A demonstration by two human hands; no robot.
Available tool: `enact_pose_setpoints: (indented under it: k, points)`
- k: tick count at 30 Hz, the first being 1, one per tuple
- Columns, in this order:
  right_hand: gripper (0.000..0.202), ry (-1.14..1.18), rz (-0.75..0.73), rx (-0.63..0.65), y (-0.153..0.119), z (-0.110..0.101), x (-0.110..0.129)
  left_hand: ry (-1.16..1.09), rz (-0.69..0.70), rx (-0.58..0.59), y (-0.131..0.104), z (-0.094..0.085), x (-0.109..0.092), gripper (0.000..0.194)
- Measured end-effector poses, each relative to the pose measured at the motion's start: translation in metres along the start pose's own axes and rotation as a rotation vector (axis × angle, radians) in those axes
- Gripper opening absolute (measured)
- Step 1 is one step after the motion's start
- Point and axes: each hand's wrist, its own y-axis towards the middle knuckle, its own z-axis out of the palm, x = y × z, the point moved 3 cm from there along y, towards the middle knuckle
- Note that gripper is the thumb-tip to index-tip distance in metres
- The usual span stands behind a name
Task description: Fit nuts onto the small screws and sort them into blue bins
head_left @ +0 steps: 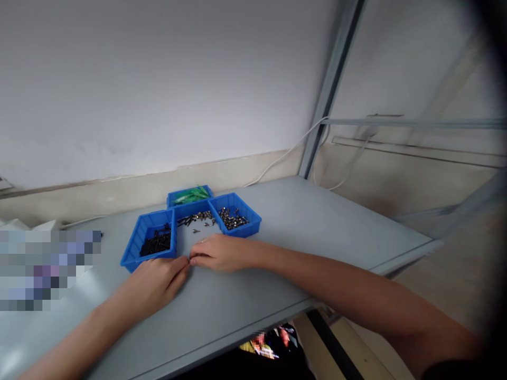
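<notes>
My left hand [162,277] and my right hand [216,253] meet fingertip to fingertip over the grey table, both pinched closed; whatever lies between the fingers is too small to make out. Beside my left hand, a blue bin [130,245] holds black screw-like pieces [157,241]. Just beyond my right hand, another blue bin [253,228] contains shiny metal pieces [233,218]. Loose black and metal pieces [202,216] lie on the table between these bins. Behind them, a third blue bin [170,200] holds green pieces [192,195].
The grey table [317,227] meets a wall at the back. A metal frame post [330,89] rises at the back right, with a white cable [281,157] near it. Blurred-out items [47,269] lie at the left. Below the front edge, a lit screen [273,343] shows.
</notes>
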Motion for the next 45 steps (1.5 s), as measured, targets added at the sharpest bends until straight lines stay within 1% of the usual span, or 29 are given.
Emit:
enact_pose_setpoints:
  k: [2,6,11,14,18,22,26,30,32,36,40,45]
  points:
    - [0.021,-0.015,-0.005,0.005,0.0,0.001,0.0,0.001,0.011,0.007,-0.001,0.0,-0.001,0.035]
    - [0.016,0.053,-0.013,-0.01,0.0,0.002,0.0,0.006,0.031,0.017,-0.001,0.001,-0.002,0.034]
    - [0.017,0.093,-0.016,-0.013,-0.001,0.002,0.001,0.016,0.034,0.021,0.0,0.001,-0.001,0.034]
    - [0.018,0.057,-0.01,-0.005,-0.001,0.002,0.0,0.007,0.034,0.024,-0.001,-0.001,-0.001,0.033]
    - [0.018,-0.054,-0.054,-0.016,0.0,0.003,-0.001,0.011,0.023,0.024,-0.001,-0.002,-0.001,0.033]
    - [0.02,-0.102,-0.033,0.016,0.001,0.006,-0.003,-0.002,0.018,0.012,0.0,0.0,-0.001,0.033]
    - [0.022,-0.134,-0.038,0.013,0.002,0.006,-0.003,-0.029,-0.005,-0.04,0.001,0.002,0.002,0.034]
    - [0.024,-0.126,-0.026,0.039,0.001,0.004,0.0,-0.012,-0.03,-0.127,0.001,0.005,0.006,0.033]
    - [0.024,-0.123,-0.023,0.055,0.001,0.002,0.002,-0.001,-0.027,-0.171,0.001,0.006,0.009,0.033]
    - [0.022,-0.108,-0.009,0.062,-0.001,-0.001,0.003,0.011,-0.009,-0.21,0.0,0.007,0.01,0.032]
    - [0.018,-0.008,-0.038,0.044,-0.002,-0.001,0.0,0.03,0.008,-0.281,-0.001,0.005,0.009,0.033]
    - [0.018,0.17,-0.014,0.08,-0.002,0.001,-0.004,0.024,0.065,-0.345,-0.001,0.007,0.013,0.032]
